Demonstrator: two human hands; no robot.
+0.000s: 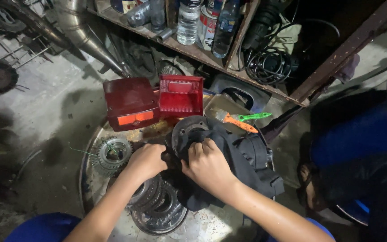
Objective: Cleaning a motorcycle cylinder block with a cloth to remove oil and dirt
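Note:
My left hand (146, 160) and my right hand (208, 165) both grip a dark cloth (242, 168) pressed against a round dark metal drum part (189, 132) with a hub hole in its middle. The cloth drapes over the part's right side and down toward me. My hands sit side by side at the part's lower edge, fingers curled into the cloth. All of this rests over a wide round metal tray (88, 166) on the floor.
A gear cluster (112, 154) lies left of my hands, ringed clutch plates (157, 208) below them. Two red tail-light lenses (133, 102) (181, 95) stand behind. A rectangular tin holds orange and green brushes (238, 120). A wooden shelf (189, 50) carries bottles and cables. A person's blue-clad leg (359, 139) is at right.

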